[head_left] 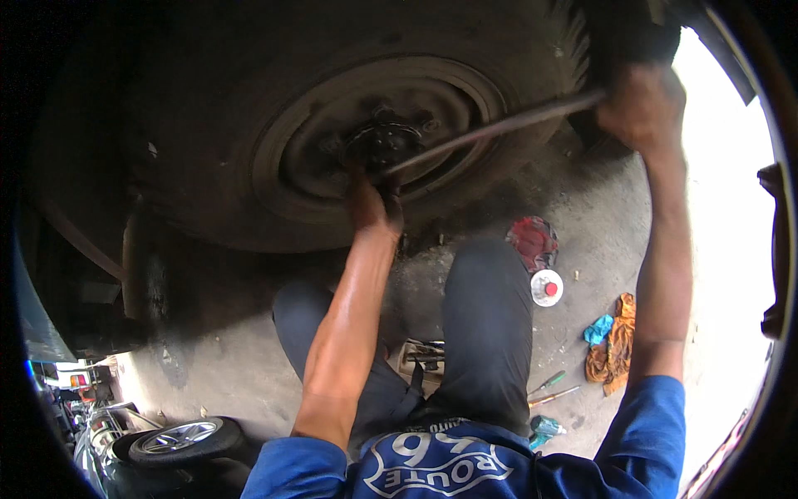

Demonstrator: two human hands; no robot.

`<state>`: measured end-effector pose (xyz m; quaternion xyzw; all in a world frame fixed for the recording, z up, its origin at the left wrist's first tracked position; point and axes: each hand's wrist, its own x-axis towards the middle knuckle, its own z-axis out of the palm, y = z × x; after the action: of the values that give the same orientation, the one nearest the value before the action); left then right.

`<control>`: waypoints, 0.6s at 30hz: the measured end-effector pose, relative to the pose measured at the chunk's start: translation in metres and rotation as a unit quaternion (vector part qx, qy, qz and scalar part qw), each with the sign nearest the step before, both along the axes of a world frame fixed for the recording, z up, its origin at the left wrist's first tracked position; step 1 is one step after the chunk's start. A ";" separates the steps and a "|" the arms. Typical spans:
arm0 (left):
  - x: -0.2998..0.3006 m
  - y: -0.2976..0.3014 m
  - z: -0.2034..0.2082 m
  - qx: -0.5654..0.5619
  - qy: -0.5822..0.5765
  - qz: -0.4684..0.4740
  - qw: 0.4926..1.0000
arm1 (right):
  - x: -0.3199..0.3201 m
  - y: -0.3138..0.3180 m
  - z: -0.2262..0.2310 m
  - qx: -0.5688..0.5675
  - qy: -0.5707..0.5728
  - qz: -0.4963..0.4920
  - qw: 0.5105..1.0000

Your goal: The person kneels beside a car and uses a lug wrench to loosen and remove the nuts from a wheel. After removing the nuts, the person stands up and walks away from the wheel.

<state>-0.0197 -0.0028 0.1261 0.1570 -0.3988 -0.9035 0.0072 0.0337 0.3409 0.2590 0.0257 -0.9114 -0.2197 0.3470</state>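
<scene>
A large wheel (pixel 475 81) with a dark tyre (pixel 216 187) fills the upper part of the head view, its hub (pixel 384 137) showing in the middle. Across it slants a long metal bar (pixel 507 125), one end low at the hub and the other up to the right. My right hand (pixel 644 108) is wrapped round the upper end, slightly smeared by motion. Just below the hub, my left hand (pixel 374 204) is closed about the bar's lower end. Shadow hides its fingertips and the way the bar meets the wheel.
On the floor right of my knees are a red greasy container (pixel 532 241), a white bottle with a red cap (pixel 546 288), an orange-brown rag (pixel 613 349), a blue cloth (pixel 598 330) and a green-handled screwdriver (pixel 549 381). A tool box (pixel 407 359) sits between my legs. Another wheel (pixel 187 441) lies lower left.
</scene>
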 end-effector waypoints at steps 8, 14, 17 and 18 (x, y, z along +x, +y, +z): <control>0.003 -0.020 -0.014 -0.588 0.170 0.025 0.790 | 0.003 -0.136 -0.389 -0.495 -0.456 -0.090 0.734; 0.012 -0.021 -0.003 -0.598 0.112 0.010 0.793 | 0.056 -0.128 -0.442 -0.416 -0.514 0.170 0.730; 0.017 -0.028 -0.013 -0.580 0.074 -0.021 0.811 | 0.079 -0.085 -0.363 -0.463 -0.454 0.042 0.760; 0.018 -0.028 -0.020 -0.576 0.079 -0.027 0.813 | 0.085 -0.073 -0.326 -0.468 -0.434 0.043 0.769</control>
<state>-0.0016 -0.0304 0.1065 0.0414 -0.8483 -0.5178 0.1032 0.1188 0.2683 -0.0672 -0.0081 -0.9530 0.2832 -0.1071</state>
